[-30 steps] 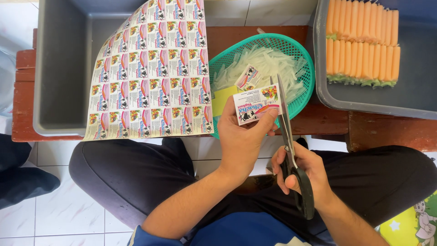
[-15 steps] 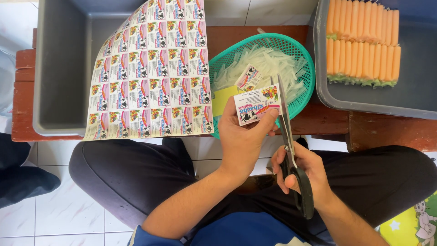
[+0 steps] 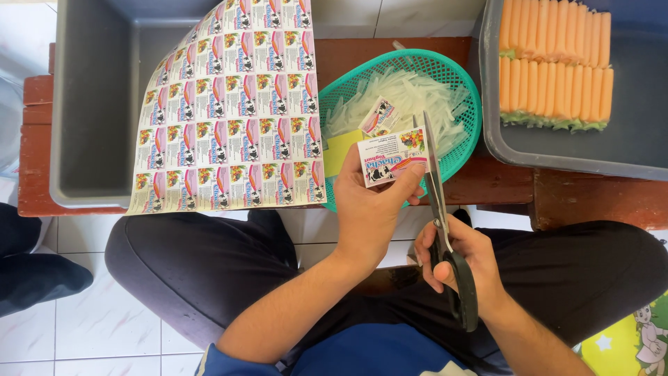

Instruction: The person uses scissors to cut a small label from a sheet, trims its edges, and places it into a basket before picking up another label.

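Nothing has shifted since earlier. Left hand pinches a cut label; right hand grips scissors, blades nearly closed at the label's three o'clock edge. Label sheet at nine o'clock remains mostly uncut.

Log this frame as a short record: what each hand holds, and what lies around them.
left hand: pinches a small label over the basket's edge
right hand: holds black-handled scissors, blades beside the label's right edge
basket: green, holds clear strips and one cut label
label sheet: uncut, draped from the grey tub
tray: grey, rows of orange sticks
bench: red-brown wood
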